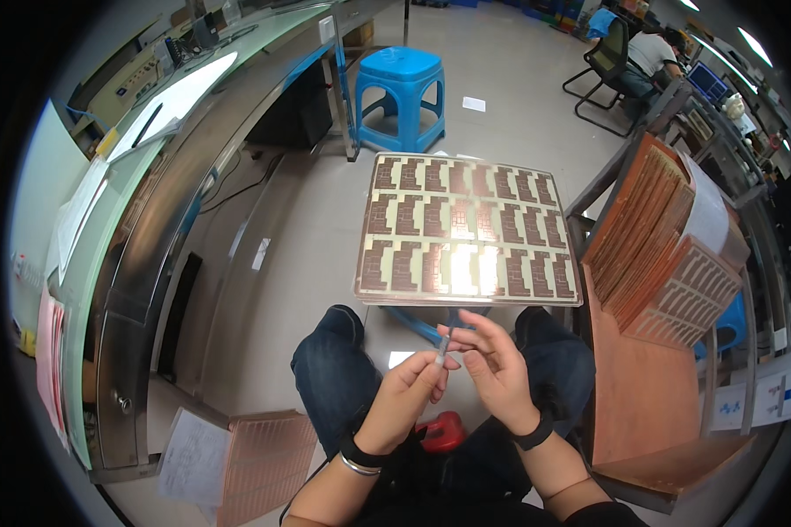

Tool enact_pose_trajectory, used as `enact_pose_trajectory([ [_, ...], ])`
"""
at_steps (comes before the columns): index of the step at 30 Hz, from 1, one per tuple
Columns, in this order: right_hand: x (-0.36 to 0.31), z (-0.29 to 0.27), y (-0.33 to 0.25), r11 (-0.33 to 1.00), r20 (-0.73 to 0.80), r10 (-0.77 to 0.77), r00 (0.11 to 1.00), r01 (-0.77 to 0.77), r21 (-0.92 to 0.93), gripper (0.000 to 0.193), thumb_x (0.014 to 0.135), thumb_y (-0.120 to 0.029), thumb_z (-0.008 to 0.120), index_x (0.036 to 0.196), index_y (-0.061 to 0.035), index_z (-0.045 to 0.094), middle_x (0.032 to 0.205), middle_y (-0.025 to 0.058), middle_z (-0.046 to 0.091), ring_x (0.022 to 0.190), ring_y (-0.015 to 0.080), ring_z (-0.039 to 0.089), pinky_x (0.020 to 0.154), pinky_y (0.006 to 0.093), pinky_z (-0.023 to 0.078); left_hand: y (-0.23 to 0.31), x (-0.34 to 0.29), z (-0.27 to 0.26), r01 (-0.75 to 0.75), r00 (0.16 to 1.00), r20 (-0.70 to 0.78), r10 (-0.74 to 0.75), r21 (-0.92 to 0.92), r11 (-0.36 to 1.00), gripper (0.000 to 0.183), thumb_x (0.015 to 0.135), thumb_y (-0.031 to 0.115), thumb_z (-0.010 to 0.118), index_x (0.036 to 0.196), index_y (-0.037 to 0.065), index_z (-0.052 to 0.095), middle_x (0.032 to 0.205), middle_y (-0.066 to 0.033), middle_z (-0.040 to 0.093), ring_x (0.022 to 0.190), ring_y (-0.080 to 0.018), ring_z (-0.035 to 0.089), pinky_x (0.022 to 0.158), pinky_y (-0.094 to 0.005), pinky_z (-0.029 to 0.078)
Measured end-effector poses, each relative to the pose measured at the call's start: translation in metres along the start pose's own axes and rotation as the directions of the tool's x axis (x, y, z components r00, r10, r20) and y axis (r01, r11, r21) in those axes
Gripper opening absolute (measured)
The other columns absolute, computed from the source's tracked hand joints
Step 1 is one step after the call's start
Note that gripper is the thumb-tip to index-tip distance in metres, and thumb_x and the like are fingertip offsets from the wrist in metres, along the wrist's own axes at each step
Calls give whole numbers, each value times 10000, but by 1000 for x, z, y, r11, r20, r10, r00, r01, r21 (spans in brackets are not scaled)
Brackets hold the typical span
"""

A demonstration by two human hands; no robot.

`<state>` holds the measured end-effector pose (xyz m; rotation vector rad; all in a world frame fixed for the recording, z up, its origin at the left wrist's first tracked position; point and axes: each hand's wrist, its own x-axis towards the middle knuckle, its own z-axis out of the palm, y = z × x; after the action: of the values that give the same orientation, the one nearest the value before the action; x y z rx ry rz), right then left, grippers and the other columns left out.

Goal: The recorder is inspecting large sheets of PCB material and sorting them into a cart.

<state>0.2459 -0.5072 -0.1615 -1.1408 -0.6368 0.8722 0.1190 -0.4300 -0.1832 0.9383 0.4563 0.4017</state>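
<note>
In front of my lap, a small slim grey piece [444, 345], perhaps a blade or a small tool, stands up from my left hand [413, 385]. The thumb and fingers of that hand are pinched round its lower end. Close on its right is my right hand [498, 371], with fingers apart and fingertips at or very near the piece; whether they touch it I cannot tell. Beyond both hands lies a flat stack of printed circuit panels [413, 215], its top sheet showing rows of copper-brown patterns on a pale base. Light glares off its middle.
Right of me, a wooden rack [646, 378] holds many upright copper-coloured panels [637, 228]. A blue stool [402, 101] stands beyond the stack. Along the left runs a metal-edged workbench [149, 272]. More panels [268, 465] lean at lower left. A person [655, 57] sits far right.
</note>
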Motion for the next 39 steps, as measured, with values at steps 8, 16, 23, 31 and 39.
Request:
enact_pose_trajectory([
  [8, 14, -13, -14, 713, 417, -218, 882, 436, -549, 391, 808, 115, 424, 1127, -18, 608, 959, 131, 603, 892, 245, 584, 794, 317, 464, 4, 3, 1, 126, 990, 108, -95, -326, 937, 398, 978, 332, 429, 1166, -10, 507, 835, -30, 517, 749, -135, 483, 723, -269, 411],
  [16, 5, -24, -15, 749, 146, -473, 869, 484, -453, 222, 859, -78, 627, 1059, 7, 579, 953, 86, 544, 853, 138, 567, 740, 259, 467, 26, -2, -6, -10, 994, 55, 97, -820, 572, 594, 951, 555, 240, 1436, 213, 255, 1451, -83, 306, 1325, -275, 301, 1079, -509, 231],
  [23, -26, -8, -6, 778, 399, -416, 817, 547, -309, 250, 905, -219, 558, 965, -6, 673, 796, 117, 619, 708, 206, 605, 642, 290, 492, 42, -2, -4, -121, 981, -36, 189, -878, 464, 572, 957, 542, 177, 1424, 231, 286, 1469, -58, 290, 1366, -274, 229, 1093, -565, 137],
  [31, -35, 16, 0, 809, 456, -410, 790, 546, -219, 184, 781, -70, 657, 951, -30, 597, 850, 108, 631, 694, 218, 612, 616, 290, 490, 50, -3, -3, -205, 969, -127, 213, -892, 402, 549, 967, 505, 203, 1392, 182, 334, 1444, -54, 331, 1350, -256, 259, 1089, -538, 157],
  [39, -34, 29, 12, 760, 454, -485, 747, 617, -204, 286, 696, 43, 706, 941, -28, 579, 892, 115, 645, 784, 243, 657, 683, 305, 534, 49, -4, -2, -227, 968, -166, 189, -900, 372, 520, 973, 482, 219, 1348, 158, 378, 1413, -48, 370, 1334, -248, 286, 1084, -525, 174],
])
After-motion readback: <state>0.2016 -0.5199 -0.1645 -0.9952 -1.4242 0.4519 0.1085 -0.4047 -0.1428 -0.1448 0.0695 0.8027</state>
